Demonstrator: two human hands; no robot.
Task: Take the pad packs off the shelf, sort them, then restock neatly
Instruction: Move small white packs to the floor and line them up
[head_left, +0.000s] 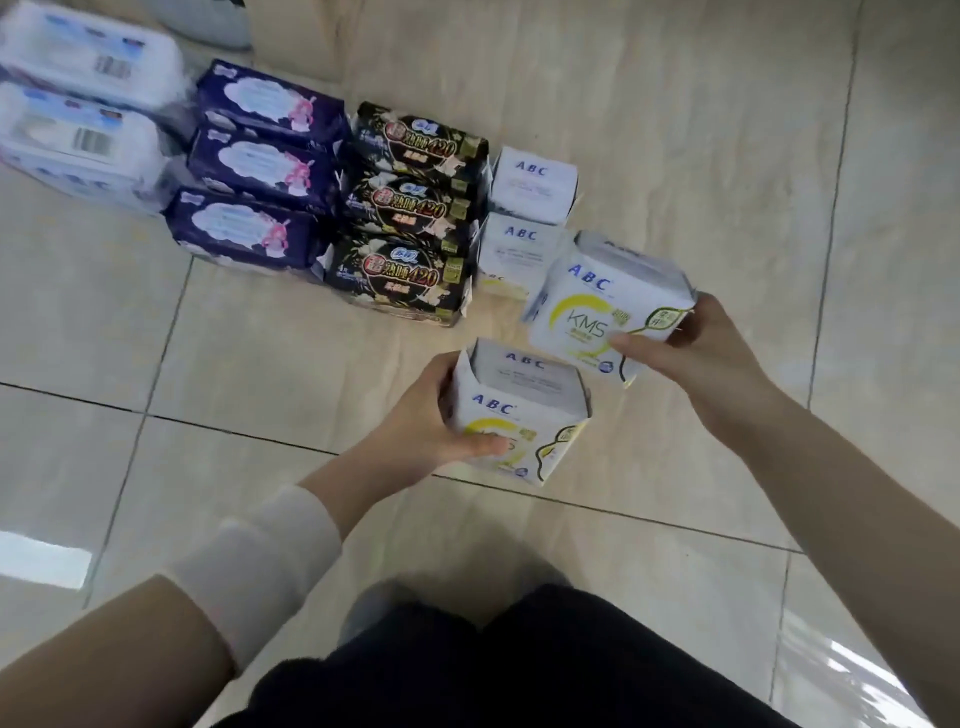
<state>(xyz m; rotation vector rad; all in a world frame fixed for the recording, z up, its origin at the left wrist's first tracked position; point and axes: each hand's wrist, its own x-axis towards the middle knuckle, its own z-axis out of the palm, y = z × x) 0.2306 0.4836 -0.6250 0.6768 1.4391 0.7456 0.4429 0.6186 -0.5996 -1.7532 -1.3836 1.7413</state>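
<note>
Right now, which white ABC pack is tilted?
The KMS pack gripped by the right hand, front turned up. The near pack in the left hand and the two floor packs stand upright.

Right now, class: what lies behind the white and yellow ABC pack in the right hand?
On the beige tiled floor sit a farther white ABC pack, in full view, and a nearer white ABC pack. That white and yellow ABC pack hides the nearer one's right edge.
</note>
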